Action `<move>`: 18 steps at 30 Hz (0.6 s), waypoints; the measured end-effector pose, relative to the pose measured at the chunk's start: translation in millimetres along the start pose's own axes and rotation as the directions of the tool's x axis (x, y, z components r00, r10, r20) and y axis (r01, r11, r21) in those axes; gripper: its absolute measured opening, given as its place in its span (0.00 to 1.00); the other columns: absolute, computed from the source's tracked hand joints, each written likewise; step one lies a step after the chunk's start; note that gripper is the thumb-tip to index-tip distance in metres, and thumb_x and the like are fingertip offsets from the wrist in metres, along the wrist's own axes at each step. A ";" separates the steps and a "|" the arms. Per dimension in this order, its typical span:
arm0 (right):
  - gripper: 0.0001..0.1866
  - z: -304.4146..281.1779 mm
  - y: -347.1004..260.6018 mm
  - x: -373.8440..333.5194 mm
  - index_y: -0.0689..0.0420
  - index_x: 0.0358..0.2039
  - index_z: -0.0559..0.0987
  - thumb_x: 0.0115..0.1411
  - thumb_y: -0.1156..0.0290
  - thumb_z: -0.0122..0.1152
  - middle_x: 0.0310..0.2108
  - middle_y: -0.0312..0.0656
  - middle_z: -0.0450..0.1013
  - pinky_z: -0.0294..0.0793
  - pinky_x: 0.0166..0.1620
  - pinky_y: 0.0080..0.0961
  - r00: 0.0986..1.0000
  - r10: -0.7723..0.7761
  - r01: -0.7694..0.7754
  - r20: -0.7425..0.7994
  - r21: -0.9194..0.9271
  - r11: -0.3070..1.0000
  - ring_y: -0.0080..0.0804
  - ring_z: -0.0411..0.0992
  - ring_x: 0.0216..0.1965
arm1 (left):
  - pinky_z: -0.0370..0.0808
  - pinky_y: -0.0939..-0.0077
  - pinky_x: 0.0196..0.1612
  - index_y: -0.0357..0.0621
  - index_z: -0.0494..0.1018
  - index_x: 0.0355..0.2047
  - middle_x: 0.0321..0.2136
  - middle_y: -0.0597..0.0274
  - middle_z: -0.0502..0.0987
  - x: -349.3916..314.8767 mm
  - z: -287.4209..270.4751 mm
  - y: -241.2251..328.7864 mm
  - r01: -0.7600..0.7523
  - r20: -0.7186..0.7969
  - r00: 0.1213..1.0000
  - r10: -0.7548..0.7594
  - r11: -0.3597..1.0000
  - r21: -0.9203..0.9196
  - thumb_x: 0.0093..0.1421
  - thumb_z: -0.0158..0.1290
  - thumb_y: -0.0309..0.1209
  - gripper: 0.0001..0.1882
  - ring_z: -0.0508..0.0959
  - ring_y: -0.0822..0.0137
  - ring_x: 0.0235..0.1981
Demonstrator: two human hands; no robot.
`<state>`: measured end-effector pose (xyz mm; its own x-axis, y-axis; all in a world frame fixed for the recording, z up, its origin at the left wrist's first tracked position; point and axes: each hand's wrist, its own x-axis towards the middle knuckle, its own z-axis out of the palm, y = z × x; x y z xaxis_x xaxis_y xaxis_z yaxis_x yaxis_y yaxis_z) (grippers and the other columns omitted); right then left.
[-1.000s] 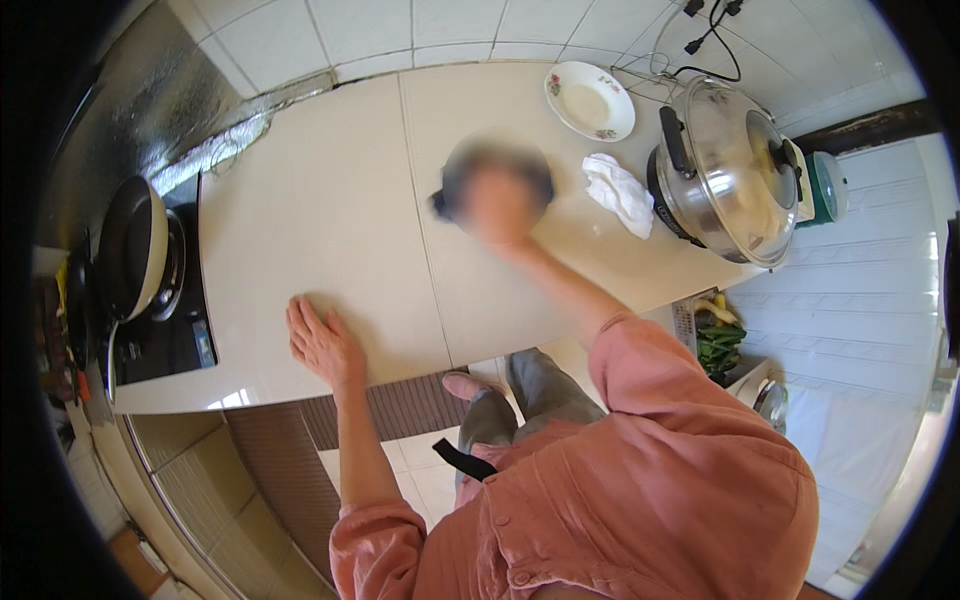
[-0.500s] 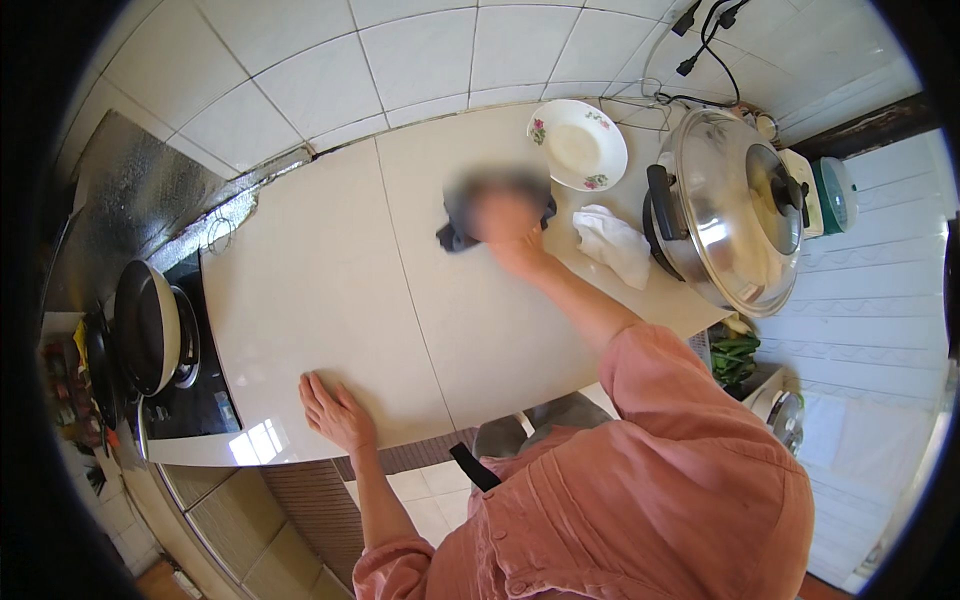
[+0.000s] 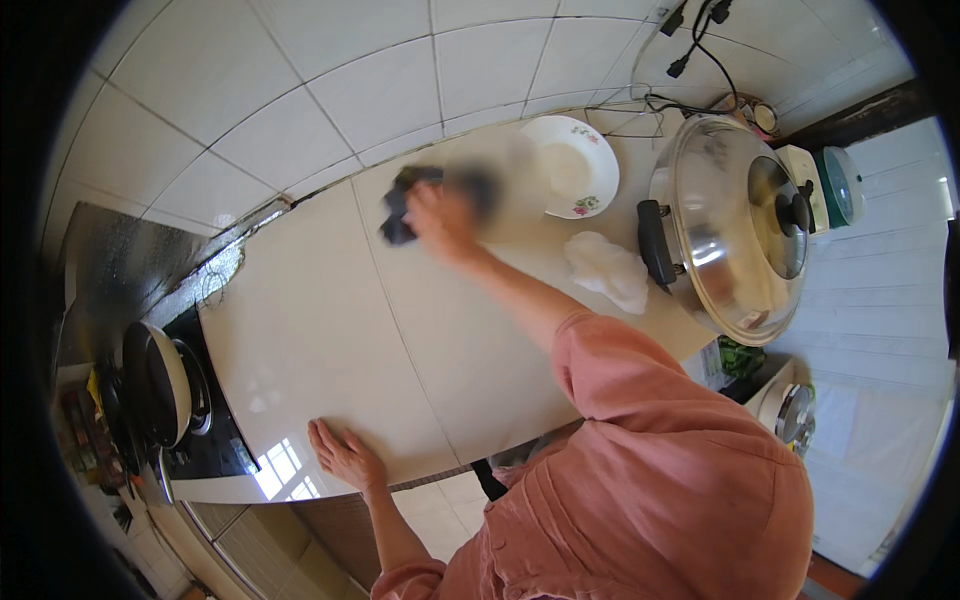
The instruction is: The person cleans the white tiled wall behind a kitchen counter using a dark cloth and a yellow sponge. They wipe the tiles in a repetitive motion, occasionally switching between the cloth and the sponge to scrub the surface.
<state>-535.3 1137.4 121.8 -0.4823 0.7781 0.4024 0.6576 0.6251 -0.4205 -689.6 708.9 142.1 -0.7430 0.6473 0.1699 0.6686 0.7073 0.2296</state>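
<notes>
The crumpled dark cloth [image 3: 400, 203] lies under the nearer right hand [image 3: 442, 224], toward the countertop's [image 3: 310, 310] back, its long axis blurred and any grip unclear, while the left hand [image 3: 346, 458] rests unclenched, empty, by the front edge

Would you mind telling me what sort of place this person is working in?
It looks like a kitchen, probably a home one: a frying pan sits at a black cooktop on the left, and a large lidded pot stands toward the right end of the counter.
</notes>
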 end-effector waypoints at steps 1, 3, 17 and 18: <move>0.17 0.0 -18.6 -6.7 0.54 0.46 0.81 0.60 0.61 0.67 0.47 0.41 0.75 0.67 0.49 0.49 0.996 -0.057 0.053 0.075 0.063 0.997 0.45 0.71 0.49 | 0.56 0.53 0.70 0.45 0.62 0.70 0.71 0.54 0.63 -0.7 -2.0 0.6 0.013 0.010 1.000 -0.013 1.000 -0.003 0.74 0.44 0.43 0.29 0.61 0.50 0.71; 0.14 -1.8 -49.6 -21.2 0.53 0.44 0.80 0.64 0.59 0.63 0.44 0.38 0.75 0.66 0.50 0.53 0.971 -0.134 0.073 0.196 0.294 0.953 0.43 0.71 0.52 | 0.56 0.52 0.70 0.45 0.63 0.70 0.71 0.55 0.63 -4.1 -1.2 -1.9 0.015 0.003 1.000 -0.015 1.000 -0.008 0.74 0.43 0.44 0.29 0.61 0.50 0.71; 0.10 -128.8 -19.9 152.9 0.58 0.46 0.79 0.66 0.72 0.65 0.40 0.38 0.78 0.75 0.45 0.28 0.848 0.483 -0.134 0.217 0.970 -0.200 0.28 0.75 0.41 | 0.54 0.52 0.71 0.45 0.62 0.71 0.71 0.54 0.63 -4.2 -2.0 -6.9 0.037 0.011 0.999 -0.037 0.999 0.002 0.73 0.44 0.44 0.29 0.61 0.50 0.71; 0.11 -129.3 -20.9 162.6 0.59 0.46 0.80 0.65 0.72 0.65 0.39 0.38 0.78 0.75 0.44 0.28 0.857 0.498 -0.128 0.132 0.991 -0.042 0.27 0.75 0.40 | 0.54 0.52 0.71 0.45 0.62 0.70 0.71 0.54 0.63 -3.3 -1.7 -8.0 0.032 0.004 0.999 -0.032 0.999 -0.001 0.73 0.44 0.44 0.29 0.61 0.50 0.71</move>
<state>-552.7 1242.9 301.2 -0.1624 0.9863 0.0286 -0.5398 -0.0646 -0.8393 -692.5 700.6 141.3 -0.7641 0.6254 0.1582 0.6443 0.7276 0.2357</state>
